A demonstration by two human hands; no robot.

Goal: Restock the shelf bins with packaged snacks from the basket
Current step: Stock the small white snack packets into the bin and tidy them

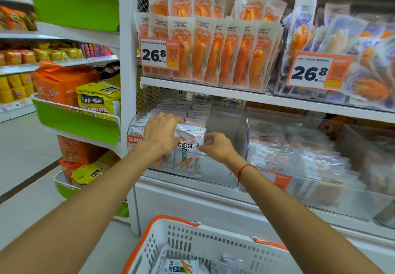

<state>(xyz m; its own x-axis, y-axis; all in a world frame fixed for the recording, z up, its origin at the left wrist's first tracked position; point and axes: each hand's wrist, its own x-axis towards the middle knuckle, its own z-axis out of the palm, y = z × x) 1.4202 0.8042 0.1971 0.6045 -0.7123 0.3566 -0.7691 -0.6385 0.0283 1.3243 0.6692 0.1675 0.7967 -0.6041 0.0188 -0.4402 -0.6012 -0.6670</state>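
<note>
Your left hand (161, 133) and right hand (215, 146) meet over a clear shelf bin (241, 132) on the lower shelf. The bin holds rows of flat white snack packets (171, 108) running back beyond your left fingers, with bare space in the bin past your right hand. Between your two hands stands a bunch of silver-white snack packs (189, 145), upright at the bin's front wall, printed with orange stick shapes and large dark Chinese characters that are only partly readable.

Below your forearms, the white basket (213, 250) with orange rim holds more of the same packs (181, 266) lying flat.

Above your hands, on the upper shelf, a bin of orange-and-white pouches (213, 45) carries an orange price tag (159, 52) reading 26.8, with a QR code. Up and to the right of your right hand, a second tag (318, 72) also reads 26.8 on a bin of purple pouches (342, 38).

Your left hand lies palm down, its fingers curled over the top of the bunch of packs. Your right hand pinches the packs' right edge between thumb and fingertips; a red string bracelet (243, 170) circles that wrist. Both arms are stretched forward.
</note>
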